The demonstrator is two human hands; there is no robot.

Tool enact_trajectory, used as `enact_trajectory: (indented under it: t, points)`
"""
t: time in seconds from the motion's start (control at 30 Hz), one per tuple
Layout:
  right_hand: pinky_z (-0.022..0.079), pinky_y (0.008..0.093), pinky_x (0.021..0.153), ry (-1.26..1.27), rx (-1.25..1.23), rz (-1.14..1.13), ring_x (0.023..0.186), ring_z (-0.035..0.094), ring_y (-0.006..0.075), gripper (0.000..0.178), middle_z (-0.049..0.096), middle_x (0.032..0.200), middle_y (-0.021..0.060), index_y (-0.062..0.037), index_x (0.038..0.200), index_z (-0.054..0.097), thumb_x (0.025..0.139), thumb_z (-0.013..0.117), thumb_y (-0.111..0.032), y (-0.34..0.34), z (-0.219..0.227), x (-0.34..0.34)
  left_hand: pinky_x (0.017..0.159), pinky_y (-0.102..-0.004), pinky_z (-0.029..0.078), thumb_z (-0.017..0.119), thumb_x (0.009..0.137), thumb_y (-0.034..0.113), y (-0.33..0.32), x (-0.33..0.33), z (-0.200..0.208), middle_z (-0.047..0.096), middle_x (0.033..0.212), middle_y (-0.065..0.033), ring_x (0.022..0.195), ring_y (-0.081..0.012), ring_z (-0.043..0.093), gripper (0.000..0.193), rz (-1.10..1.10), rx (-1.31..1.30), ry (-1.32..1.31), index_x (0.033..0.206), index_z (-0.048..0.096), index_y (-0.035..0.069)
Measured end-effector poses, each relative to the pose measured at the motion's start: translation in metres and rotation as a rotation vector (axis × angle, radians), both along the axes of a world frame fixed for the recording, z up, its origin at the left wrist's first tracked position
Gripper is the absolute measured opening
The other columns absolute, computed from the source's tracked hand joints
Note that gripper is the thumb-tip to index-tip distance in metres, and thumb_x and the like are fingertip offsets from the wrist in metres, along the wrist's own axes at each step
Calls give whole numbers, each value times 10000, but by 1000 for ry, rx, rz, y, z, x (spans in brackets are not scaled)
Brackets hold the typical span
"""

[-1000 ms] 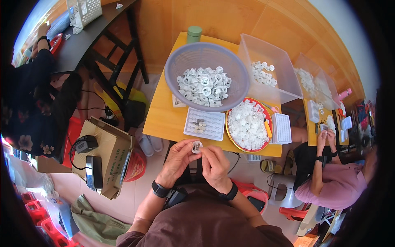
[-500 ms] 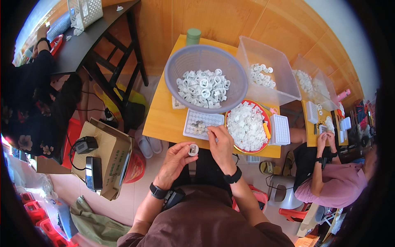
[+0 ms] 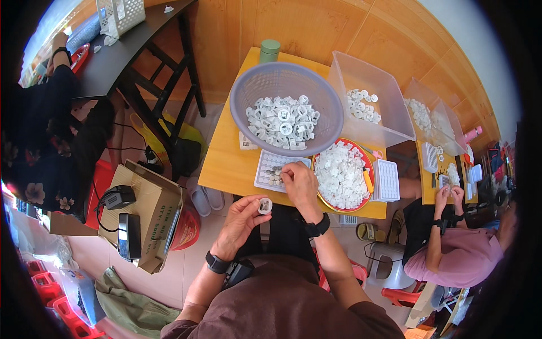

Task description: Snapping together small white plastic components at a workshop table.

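Note:
My left hand [image 3: 243, 221] is closed on a small round white plastic part [image 3: 265, 205], held near the table's front edge with a recessed middle facing up. My right hand [image 3: 301, 187] reaches over the white compartment tray [image 3: 264, 163], its thumb and fingertips pressed together at the small round silvery discs [image 3: 275, 177]. Whatever lies between those fingertips is hidden. Beyond the tray stands a grey plastic basket [image 3: 243, 93] with a heap of round white parts [image 3: 284, 121]. Right of my right hand, a red-rimmed round tray [image 3: 370, 169] bears a pile of small white pieces [image 3: 341, 174].
A clear bin [image 3: 389, 121] with white rings, stacked white trays [image 3: 386, 179] and a green canister [image 3: 270, 51] share the yellow table [image 3: 220, 166]. A co-worker [image 3: 460, 251] sits at the right, another person [image 3: 42, 147] at the left. A cardboard box [image 3: 149, 217] stands left.
My right hand has moved forward and slightly left, its fingertips now further over the discs. My left hand keeps the white part in almost the same place.

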State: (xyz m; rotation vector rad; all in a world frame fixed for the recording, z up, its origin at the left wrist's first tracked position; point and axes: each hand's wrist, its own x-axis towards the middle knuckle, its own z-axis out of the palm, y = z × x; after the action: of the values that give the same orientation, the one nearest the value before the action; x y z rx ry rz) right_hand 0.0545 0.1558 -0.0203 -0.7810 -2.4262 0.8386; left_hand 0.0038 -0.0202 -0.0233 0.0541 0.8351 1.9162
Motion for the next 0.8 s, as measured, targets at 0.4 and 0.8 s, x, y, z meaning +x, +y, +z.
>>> enact_trajectory:
  t: [0.4, 0.8]
  points:
    - [441, 314, 551, 284, -182, 207, 636, 566, 257, 111, 547, 758, 117, -6, 854, 571, 757, 610, 32, -57, 51, 41, 775, -300, 546, 540, 897, 137, 3, 1, 3, 615, 995, -82, 891, -157, 612, 235, -25, 36, -2, 1083, 577, -2]
    - [470, 330, 579, 409, 223, 210, 686, 568, 272, 174, 554, 796, 122, 22, 888, 584, 725, 627, 65, -66, 34, 48, 787, -307, 538, 537, 894, 116, 7, 7, 10, 613, 1013, -71, 908, -149, 604, 213, -14, 32, 6, 1074, 584, 12]
